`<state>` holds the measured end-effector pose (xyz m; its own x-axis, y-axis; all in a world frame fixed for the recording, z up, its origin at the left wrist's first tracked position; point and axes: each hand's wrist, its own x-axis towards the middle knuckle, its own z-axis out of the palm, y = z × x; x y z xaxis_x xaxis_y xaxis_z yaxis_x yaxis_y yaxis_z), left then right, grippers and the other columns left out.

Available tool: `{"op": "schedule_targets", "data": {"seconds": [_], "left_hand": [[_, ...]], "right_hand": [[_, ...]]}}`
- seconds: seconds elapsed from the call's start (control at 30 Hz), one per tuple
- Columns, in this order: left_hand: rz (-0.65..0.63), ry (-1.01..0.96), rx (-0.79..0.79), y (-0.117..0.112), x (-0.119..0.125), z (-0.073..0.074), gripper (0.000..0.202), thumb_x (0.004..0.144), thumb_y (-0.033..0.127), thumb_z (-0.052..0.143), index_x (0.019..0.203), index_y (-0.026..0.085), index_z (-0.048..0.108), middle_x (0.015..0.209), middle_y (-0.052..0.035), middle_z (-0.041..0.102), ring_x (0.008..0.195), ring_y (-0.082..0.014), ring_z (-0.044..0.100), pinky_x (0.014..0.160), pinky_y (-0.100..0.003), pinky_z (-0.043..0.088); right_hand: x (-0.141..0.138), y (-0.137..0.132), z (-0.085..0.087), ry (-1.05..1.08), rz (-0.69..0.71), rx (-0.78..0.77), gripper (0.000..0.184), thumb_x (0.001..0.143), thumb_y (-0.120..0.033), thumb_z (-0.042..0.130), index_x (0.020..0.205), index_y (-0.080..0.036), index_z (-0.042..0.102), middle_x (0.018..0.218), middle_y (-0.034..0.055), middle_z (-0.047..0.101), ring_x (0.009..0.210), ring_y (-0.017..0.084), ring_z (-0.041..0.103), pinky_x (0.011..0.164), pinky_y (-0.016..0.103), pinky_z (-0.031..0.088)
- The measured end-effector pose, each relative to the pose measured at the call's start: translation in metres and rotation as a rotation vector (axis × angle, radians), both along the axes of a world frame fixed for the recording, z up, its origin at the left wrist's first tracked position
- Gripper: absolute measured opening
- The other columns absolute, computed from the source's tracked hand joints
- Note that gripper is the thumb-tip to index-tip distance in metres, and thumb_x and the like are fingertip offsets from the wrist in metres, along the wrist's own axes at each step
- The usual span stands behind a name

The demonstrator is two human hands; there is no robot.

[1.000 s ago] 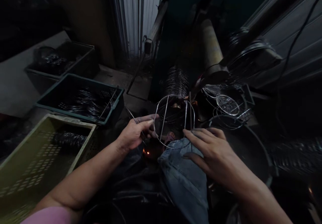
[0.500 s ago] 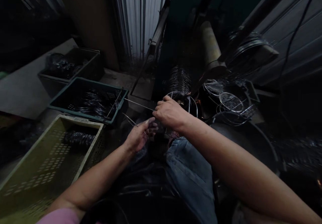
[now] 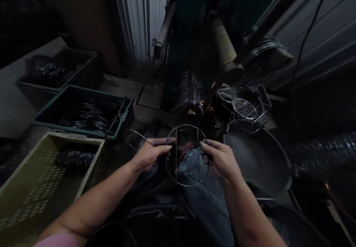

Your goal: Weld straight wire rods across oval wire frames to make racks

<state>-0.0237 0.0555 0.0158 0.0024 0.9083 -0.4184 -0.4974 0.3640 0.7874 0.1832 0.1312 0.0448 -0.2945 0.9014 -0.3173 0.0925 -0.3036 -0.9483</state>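
Wire ring (image 3: 176, 162) with two parallel crossbars stands roughly upright between the two hands, in front of a blue trouser leg (image 3: 211, 206). Left hand (image 3: 148, 153) pinches its left side between thumb and fingers; right hand (image 3: 222, 160) pinches the opposite side. Another curved wire (image 3: 140, 134) meets the left hand, its hold unclear. Beyond the ring sits a coil stack (image 3: 190, 89), with a round basin (image 3: 258, 162) to the right.

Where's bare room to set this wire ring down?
The yellow crate looks bare nearer you than its coil bundle; so does the round pan, right of your right hand and nearer than the tangled wires. The green crate is crowded with coils.
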Motion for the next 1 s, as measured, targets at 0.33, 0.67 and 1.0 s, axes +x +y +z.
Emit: {"op": "schedule_targets", "data": {"seconds": [0.33,0.67,1.0], "left_hand": [[0.052,0.066,-0.013,0.024,0.011,0.019,0.043,0.063,0.026,0.072,0.103,0.011,0.065,0.068,-0.0071,0.067,0.051,-0.0115,0.058,0.048,-0.023,0.048],[0.121,0.059,0.038,0.057,0.007,0.03,0.041,0.063,0.023,0.072,0.102,0.011,0.066,0.061,-0.0046,0.065,0.049,-0.0112,0.056,0.047,-0.023,0.048],[0.134,0.063,0.051,0.069,0.006,0.039,0.038,0.064,0.022,0.069,0.1,0.009,0.065,0.052,-0.0003,0.058,0.043,-0.0092,0.05,0.041,-0.023,0.045]], "right_hand": [[-0.002,0.024,0.004,-0.105,-0.107,0.159,0.034,0.056,-0.037,0.08,0.073,-0.011,0.065,0.048,-0.0019,0.05,0.039,0.007,0.038,0.035,0.017,0.029],[-0.018,0.065,0.026,-0.066,-0.079,0.151,0.029,0.054,-0.033,0.08,0.061,-0.012,0.06,0.049,-0.0016,0.05,0.039,0.008,0.04,0.035,0.018,0.031],[-0.025,0.077,0.039,-0.034,-0.109,0.066,0.034,0.045,-0.032,0.084,0.063,-0.01,0.063,0.044,-0.0012,0.049,0.033,0.006,0.035,0.03,0.016,0.025]]}}
